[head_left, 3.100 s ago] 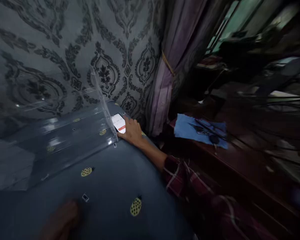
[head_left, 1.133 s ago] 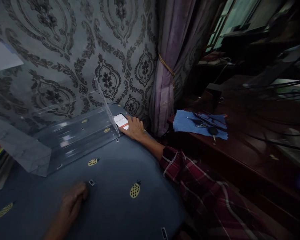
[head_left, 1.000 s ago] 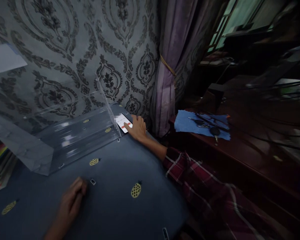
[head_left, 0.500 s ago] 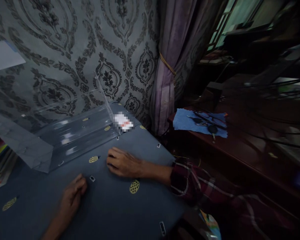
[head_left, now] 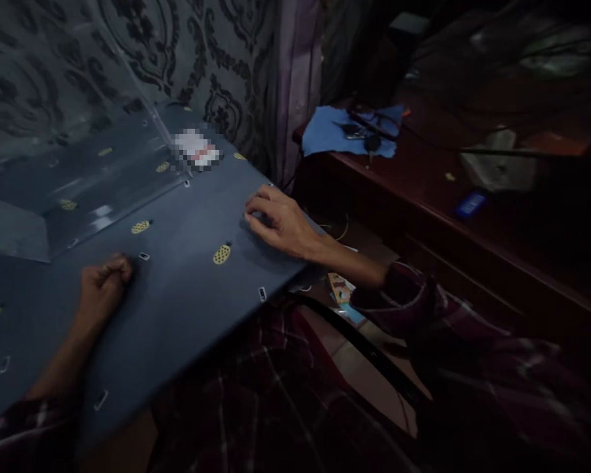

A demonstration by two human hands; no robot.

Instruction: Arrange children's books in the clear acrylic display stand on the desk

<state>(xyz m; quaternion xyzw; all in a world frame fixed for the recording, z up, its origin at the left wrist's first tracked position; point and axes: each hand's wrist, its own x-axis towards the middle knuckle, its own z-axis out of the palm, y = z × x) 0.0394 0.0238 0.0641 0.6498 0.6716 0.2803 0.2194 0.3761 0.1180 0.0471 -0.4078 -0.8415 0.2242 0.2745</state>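
My left hand (head_left: 103, 284) rests on the blue tablecloth (head_left: 177, 315) as a closed fist, and nothing shows in it. Over the cloth's right edge is my right hand (head_left: 282, 223), its fingers loosely curled and the thumb apart from them; I see nothing between them. Beyond both hands lies a clear plastic box or stand (head_left: 103, 210), cut off by the left side of the view. Against its right end sits a small white item with a red stripe (head_left: 197, 150), blurred out by pixelation.
To the right stands a dark red wooden desk (head_left: 423, 197). A light blue cloth (head_left: 320, 131) on it bears keys (head_left: 372, 142) and glasses (head_left: 389, 125). Nearby lies a small blue object (head_left: 471, 205). Below, a black curved bar (head_left: 359, 341) crosses the gap.
The view has swung right and downward. My right hand has lifted and moved right to the cloth's edge, its fingers opening. My left hand is still a fist.
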